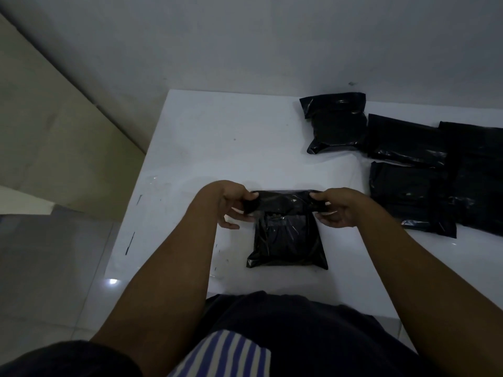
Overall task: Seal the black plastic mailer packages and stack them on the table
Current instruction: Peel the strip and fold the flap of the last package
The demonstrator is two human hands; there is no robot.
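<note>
A black plastic mailer (285,240) lies on the white table (217,137) right in front of me, its far flap folded toward me. My left hand (231,204) pinches the flap's left end. My right hand (336,206) pinches its right end. Both hands hold the flap just above the bag's body. One filled black mailer (336,122) lies apart at the far right. Several more black mailers (424,172) overlap each other at the right edge of the table.
The table's left edge borders a tiled floor (54,254) and a beige wall panel (49,118). A grey wall (272,36) stands behind the table. The far left part of the tabletop is bare white surface.
</note>
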